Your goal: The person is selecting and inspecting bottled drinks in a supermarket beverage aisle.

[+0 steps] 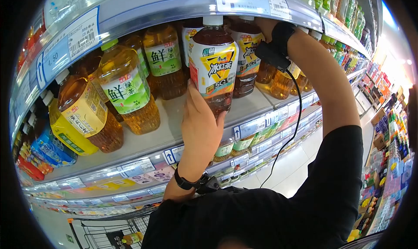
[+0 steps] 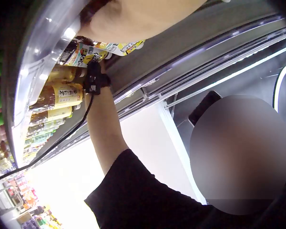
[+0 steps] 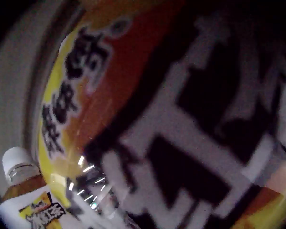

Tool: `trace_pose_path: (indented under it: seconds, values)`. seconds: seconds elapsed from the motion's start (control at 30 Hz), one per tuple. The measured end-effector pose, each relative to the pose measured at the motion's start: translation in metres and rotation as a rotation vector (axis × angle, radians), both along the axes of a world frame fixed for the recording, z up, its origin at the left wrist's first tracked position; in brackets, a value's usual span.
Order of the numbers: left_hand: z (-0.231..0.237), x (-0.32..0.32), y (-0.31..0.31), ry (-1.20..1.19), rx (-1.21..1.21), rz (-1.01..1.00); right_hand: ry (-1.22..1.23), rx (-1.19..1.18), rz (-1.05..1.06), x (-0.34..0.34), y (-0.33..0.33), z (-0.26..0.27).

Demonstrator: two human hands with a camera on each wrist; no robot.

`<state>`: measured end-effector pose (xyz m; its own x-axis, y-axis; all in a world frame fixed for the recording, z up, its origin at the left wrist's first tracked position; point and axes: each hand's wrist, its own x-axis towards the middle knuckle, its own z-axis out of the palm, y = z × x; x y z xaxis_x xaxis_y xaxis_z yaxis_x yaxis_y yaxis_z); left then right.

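Observation:
In the head view my left hand (image 1: 201,122) grips a dark iced tea bottle (image 1: 213,61) low on its body, at the front of the shelf. The bottle has a white cap and a white and yellow label. Just behind it, to the right, stands another dark tea bottle (image 1: 245,53) with an orange and yellow label. My right hand (image 1: 264,27) reaches in beside that bottle, under the upper shelf's edge. Its fingers are mostly hidden behind the wrist camera. A tea label (image 3: 148,114) fills the right wrist view, with a white-capped bottle (image 3: 31,191) beyond it.
Green tea bottles (image 1: 128,92) and yellow-labelled bottles (image 1: 85,114) stand to the left. The upper shelf's price rail (image 1: 174,7) hangs low over the bottles. A black cable (image 1: 296,127) trails from my right wrist. A shopping cart (image 1: 93,229) stands at the lower left.

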<state>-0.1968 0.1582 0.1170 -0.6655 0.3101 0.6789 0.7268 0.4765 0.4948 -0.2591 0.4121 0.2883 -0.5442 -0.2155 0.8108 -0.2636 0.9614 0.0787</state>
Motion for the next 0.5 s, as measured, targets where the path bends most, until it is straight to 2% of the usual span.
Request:
trace_pose_path:
  seconds: [0.37, 0.5]
  values:
    - [-0.0008, -0.0009, -0.0001, 0.073, 0.024, -0.011, -0.003, -0.059, -0.004, -0.0028, 0.0045, -0.0038]
    - [0.0002, 0.0001, -0.001, 0.022, 0.011, -0.011, -0.005, -0.081, -0.007, -0.0031, 0.0068, -0.0046]
